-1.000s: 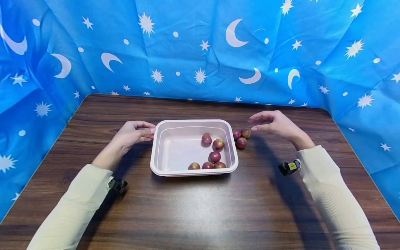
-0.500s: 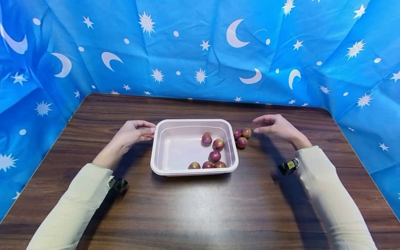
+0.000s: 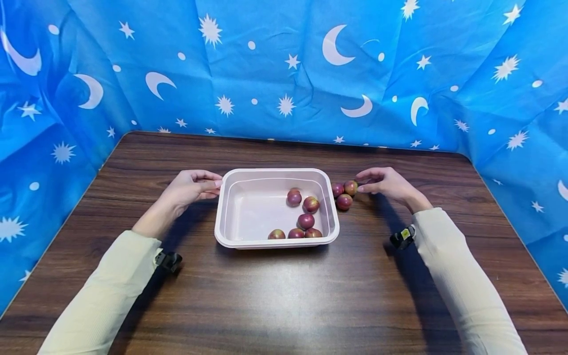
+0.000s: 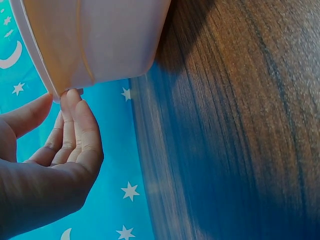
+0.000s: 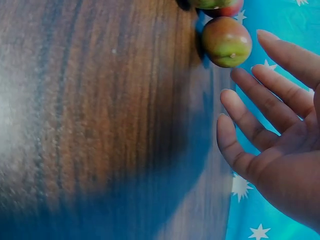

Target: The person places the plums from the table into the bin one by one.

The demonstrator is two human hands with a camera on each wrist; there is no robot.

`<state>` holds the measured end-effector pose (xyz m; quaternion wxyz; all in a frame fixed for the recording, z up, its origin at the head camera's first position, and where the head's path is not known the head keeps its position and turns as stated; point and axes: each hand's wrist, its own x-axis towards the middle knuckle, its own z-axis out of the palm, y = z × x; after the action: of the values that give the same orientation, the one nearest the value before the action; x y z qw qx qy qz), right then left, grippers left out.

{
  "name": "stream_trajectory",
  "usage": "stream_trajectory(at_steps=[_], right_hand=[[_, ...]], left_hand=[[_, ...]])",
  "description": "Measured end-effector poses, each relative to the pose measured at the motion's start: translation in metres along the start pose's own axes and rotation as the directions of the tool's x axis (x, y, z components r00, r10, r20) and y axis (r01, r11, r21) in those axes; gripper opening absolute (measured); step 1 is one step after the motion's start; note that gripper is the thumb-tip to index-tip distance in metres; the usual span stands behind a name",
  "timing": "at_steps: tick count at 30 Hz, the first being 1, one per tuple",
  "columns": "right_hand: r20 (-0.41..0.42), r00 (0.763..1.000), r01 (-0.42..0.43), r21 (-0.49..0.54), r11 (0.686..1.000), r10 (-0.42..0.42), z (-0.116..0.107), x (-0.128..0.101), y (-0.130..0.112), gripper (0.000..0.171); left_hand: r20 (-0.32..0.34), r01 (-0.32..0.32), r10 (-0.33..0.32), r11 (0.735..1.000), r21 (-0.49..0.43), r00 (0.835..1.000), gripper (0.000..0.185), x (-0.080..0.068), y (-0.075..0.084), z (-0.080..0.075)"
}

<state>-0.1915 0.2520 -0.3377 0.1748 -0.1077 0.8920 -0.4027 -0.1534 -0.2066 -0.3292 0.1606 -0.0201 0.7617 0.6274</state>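
While my left hand (image 3: 188,191) pinches a pinkish rectangular plastic tub (image 3: 250,212), my right hand (image 3: 390,185) spreads loosely.
Six round purplish plums (image 3: 305,221) sit inside; three more plums (image 3: 344,202) lie between it and that hand.

Brightly lit in the head view, with white glare on the near bench (image 3: 284,296) and dark shadows on either side, but dimmer and softer in the 2 wrist views.

The dark wood-grain worktop (image 3: 284,296) bears a pale rectangular tub (image 3: 253,212) and, just right of it, three round reddish fruits (image 3: 344,201).
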Motion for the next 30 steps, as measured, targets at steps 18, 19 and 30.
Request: stream_trajectory(at_steps=[18,19,30], right_hand=[[-0.012,1.000,-0.014,0.015,1.000,0.015,0.013,0.007,0.006,0.045],[-0.006,1.000,-0.017,0.015,1.000,0.017,0.013,0.007,0.005,0.046],[0.012,0.999,-0.048,0.008,0.999,0.048,0.011,0.012,0.005,0.040]], left_hand=[[0.025,-0.017,0.018,0.999,-0.034,1.000,0.037,-0.002,0.000,0.000],[0.025,-0.016,0.017,0.999,-0.032,1.000,0.037,-0.002,0.000,0.000],[0.027,0.001,0.000,0.999,-0.037,1.000,0.037,-0.001,0.006,-0.001]])
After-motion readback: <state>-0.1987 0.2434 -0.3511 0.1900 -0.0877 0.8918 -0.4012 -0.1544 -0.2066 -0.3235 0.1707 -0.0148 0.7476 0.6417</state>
